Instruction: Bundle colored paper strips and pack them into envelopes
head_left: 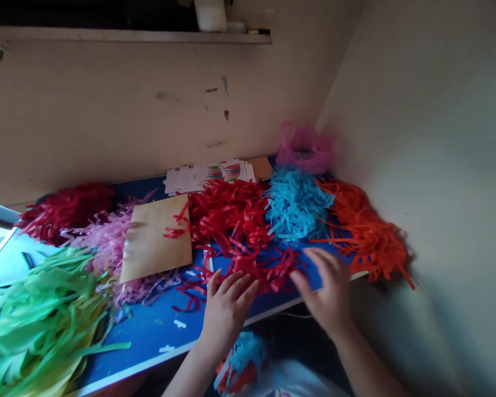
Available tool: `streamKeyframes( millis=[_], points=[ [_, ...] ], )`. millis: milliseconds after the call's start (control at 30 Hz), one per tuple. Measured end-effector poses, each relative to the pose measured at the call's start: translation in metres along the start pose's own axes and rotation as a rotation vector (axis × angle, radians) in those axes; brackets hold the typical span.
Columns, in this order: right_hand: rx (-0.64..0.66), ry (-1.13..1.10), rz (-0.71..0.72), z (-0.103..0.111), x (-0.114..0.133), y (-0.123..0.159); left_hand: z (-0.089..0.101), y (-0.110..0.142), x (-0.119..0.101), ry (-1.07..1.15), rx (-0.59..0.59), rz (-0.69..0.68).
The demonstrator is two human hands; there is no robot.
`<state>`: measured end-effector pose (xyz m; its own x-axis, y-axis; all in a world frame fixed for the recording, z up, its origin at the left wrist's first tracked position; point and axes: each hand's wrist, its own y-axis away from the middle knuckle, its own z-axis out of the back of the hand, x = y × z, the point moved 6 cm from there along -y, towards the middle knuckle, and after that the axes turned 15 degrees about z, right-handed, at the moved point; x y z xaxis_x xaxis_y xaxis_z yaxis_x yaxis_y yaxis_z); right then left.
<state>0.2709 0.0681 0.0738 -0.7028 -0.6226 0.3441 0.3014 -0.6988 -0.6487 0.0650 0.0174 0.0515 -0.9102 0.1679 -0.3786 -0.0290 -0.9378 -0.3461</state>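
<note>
My left hand [228,303] rests at the front of the blue table, fingers stretched out over the near edge of a crimson paper fringe [268,271]. My right hand [325,289] hovers at the right end of that fringe, thumb and fingers apart, slightly blurred. Just behind lies a larger heap of red paper strips [231,212]. To its right is a blue shredded-paper heap [297,204], then orange strips [367,231] hanging over the table's right end. A tan paper sheet [157,240] lies left of my left hand, partly under a few red strips.
Pink strips [103,242], dark red strips [70,209] and green strips [33,320] cover the table's left side. Printed cards [190,177] and a pink plastic bag [306,151] sit by the wall. Blue and orange strips [243,358] lie on my lap. A shelf [128,36] juts out above.
</note>
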Motion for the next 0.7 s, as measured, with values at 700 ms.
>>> streamKeyframes(
  millis=[700],
  points=[
    [0.334, -0.368, 0.598, -0.08, 0.093, 0.028, 0.093, 0.075, 0.087, -0.234, -0.084, 0.35]
  ],
)
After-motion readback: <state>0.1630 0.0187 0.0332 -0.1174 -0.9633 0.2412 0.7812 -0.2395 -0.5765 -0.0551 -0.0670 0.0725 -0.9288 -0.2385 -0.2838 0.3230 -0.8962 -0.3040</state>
